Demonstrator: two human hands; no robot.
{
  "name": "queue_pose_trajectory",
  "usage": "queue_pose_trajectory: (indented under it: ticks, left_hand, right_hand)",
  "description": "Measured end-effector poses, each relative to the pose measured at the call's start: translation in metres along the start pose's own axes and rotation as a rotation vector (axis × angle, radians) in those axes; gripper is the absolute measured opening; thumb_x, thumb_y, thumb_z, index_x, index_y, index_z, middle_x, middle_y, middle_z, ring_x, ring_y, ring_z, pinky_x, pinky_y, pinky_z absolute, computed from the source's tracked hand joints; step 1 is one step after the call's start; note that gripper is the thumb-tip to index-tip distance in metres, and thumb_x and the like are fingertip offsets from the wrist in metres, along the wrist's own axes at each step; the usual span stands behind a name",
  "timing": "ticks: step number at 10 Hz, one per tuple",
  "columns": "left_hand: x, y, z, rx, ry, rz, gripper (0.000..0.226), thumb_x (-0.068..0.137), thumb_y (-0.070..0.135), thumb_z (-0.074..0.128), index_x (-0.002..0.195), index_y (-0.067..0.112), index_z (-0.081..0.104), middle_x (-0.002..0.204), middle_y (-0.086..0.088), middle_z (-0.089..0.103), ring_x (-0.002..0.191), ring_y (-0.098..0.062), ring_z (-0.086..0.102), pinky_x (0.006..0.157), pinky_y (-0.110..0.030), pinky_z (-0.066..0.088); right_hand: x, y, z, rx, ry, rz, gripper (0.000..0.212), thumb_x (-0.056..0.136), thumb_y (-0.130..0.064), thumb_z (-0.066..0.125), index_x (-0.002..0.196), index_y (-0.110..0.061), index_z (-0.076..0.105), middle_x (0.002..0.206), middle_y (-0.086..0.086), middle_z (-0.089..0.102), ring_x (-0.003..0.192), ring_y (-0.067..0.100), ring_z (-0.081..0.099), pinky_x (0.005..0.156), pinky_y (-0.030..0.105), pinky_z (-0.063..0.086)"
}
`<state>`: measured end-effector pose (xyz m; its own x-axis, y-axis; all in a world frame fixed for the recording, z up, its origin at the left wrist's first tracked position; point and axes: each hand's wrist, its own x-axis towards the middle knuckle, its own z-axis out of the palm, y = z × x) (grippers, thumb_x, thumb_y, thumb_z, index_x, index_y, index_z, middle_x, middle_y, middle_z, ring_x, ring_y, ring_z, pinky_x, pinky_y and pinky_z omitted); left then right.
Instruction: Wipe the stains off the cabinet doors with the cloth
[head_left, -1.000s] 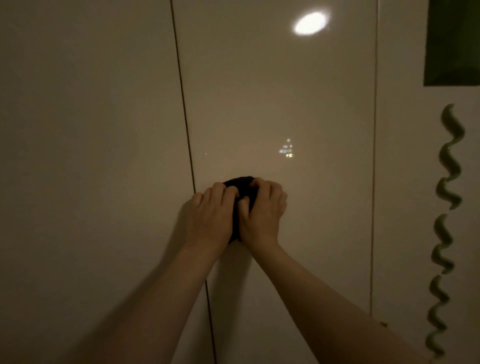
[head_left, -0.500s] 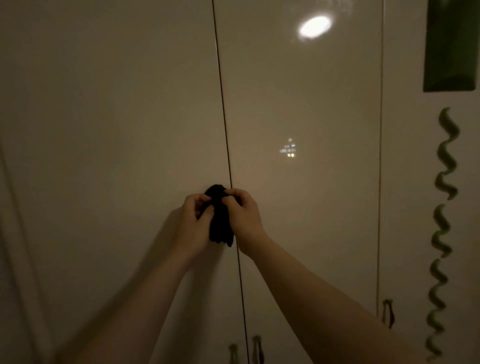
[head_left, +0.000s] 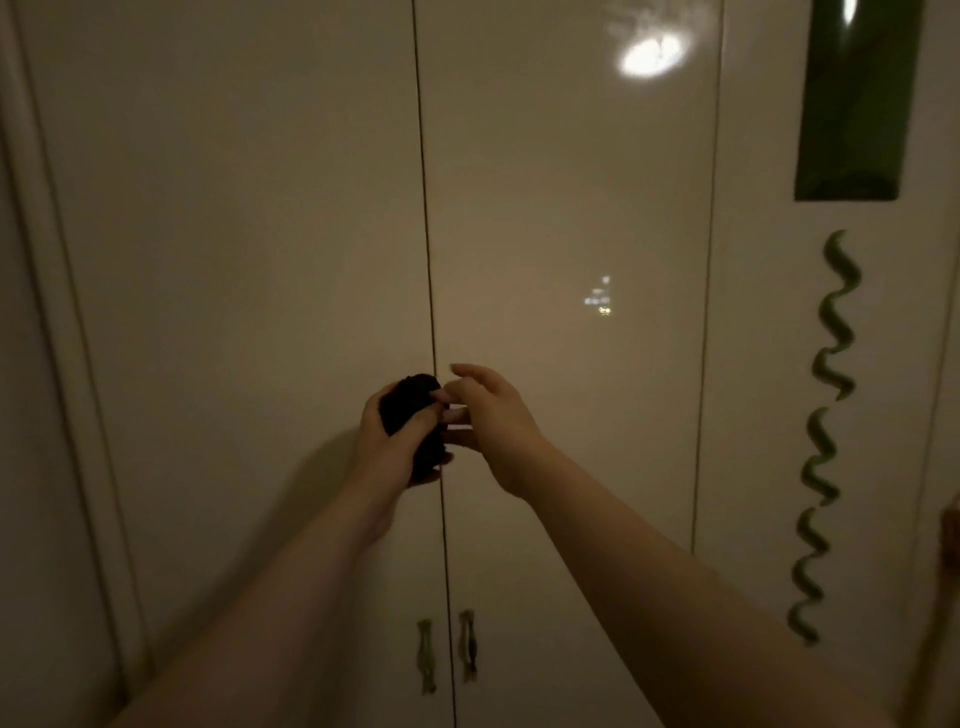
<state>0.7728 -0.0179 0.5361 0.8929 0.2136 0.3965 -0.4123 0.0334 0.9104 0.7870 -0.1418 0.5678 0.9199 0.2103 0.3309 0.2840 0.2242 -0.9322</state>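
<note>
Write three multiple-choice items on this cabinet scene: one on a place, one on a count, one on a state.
1. Where are the door handles?
A. above the hands
B. below the hands
C. on the far left panel

2. How many handles show?
A. one
B. two
C. four

3. Who holds the dark cloth?
A. left hand, closed around it
B. right hand alone
C. nobody; it hangs from a handle

Key: 1 B, they sit low beside the seam; 2 B, one per door; 3 A, the right hand's fingers are spread beside it.
</note>
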Motion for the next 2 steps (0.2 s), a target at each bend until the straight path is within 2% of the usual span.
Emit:
queue_pose_trajectory:
  ticks: [1, 2]
  left_hand:
    - [-0.026, 0.004, 0.022, 0.090, 0.039, 0.044, 0.045, 0.086, 0.034, 0.069, 0.124, 0.031, 0.047, 0.103, -0.005, 0.068, 0.065, -0.018, 0.072, 0.049, -0.023, 0.052]
    - [-0.052, 0.008, 0.048, 0.095, 0.074, 0.070, 0.042, 0.086, 0.029, 0.069, 0.123, 0.029, 0.047, 0.101, -0.004, 0.067, 0.062, -0.018, 0.071, 0.046, -0.022, 0.050]
  right_hand:
    - [-0.032, -0.008, -0.031, -0.063, -0.042, 0.029, 0.033, 0.093, -0.015, 0.050, 0.126, -0.015, 0.051, 0.104, 0.011, 0.063, 0.085, 0.022, 0.065, 0.072, 0.034, 0.059]
    - [-0.062, -0.014, -0.068, -0.252, -0.083, 0.085, 0.029, 0.096, -0.025, 0.051, 0.120, -0.011, 0.059, 0.097, 0.006, 0.059, 0.084, 0.019, 0.059, 0.071, 0.033, 0.057]
